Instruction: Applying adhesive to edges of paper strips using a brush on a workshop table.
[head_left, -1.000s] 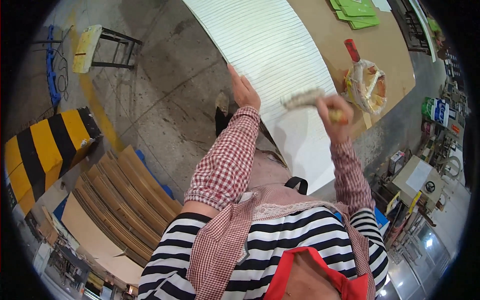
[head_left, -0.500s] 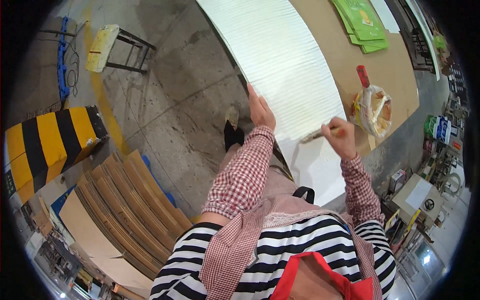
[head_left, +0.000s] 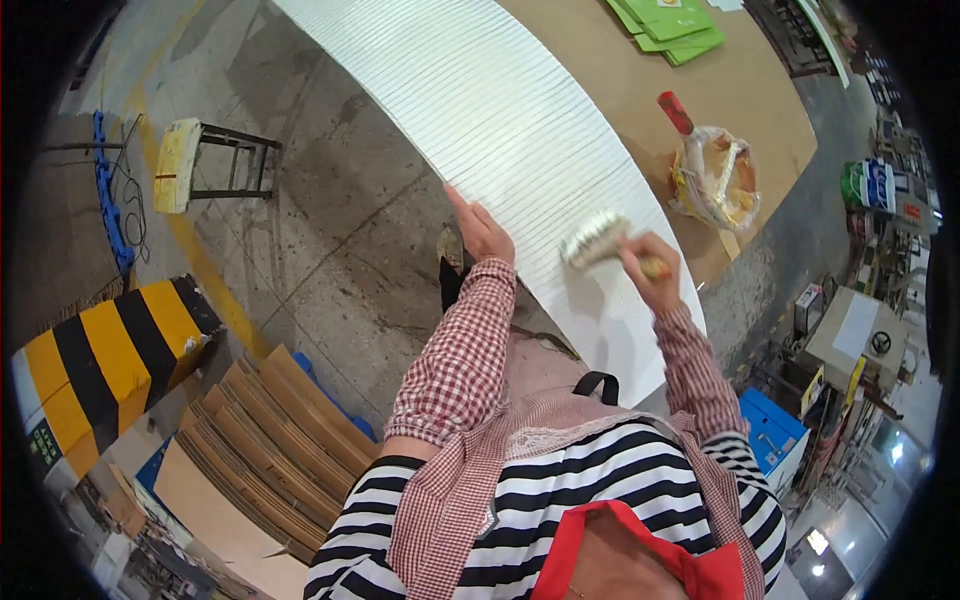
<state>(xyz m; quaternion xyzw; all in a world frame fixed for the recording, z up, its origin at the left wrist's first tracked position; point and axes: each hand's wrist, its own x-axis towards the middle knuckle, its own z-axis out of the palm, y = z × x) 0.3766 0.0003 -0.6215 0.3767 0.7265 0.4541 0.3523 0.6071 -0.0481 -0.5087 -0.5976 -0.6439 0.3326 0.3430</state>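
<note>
A wide, pale-bristled brush (head_left: pixel 596 239) is gripped by its handle in my right hand (head_left: pixel 654 271), over the near part of a long white panel (head_left: pixel 500 90) with fine lines across it. My left hand (head_left: pixel 484 232) rests along the panel's left edge, fingers stretched out. Right of the panel stands a plastic-lined bucket (head_left: pixel 690 190) smeared with something yellowish. A red handle (head_left: pixel 675 112) sticks up at its rim.
Brown board (head_left: pixel 740 90) lies beside the panel, bearing green printed packages (head_left: pixel 665 25). On the left are a worn stool (head_left: pixel 179 165), a yellow-black striped barrier (head_left: pixel 120 345) and stacked cardboard (head_left: pixel 270 450). Machinery (head_left: pixel 860 335) and a blue box (head_left: pixel 770 430) stand at right.
My right hand has lifted and turned the brush, so its broad bristled head now shows, farther up the panel. My left hand stays at the edge. The whole view has shifted.
</note>
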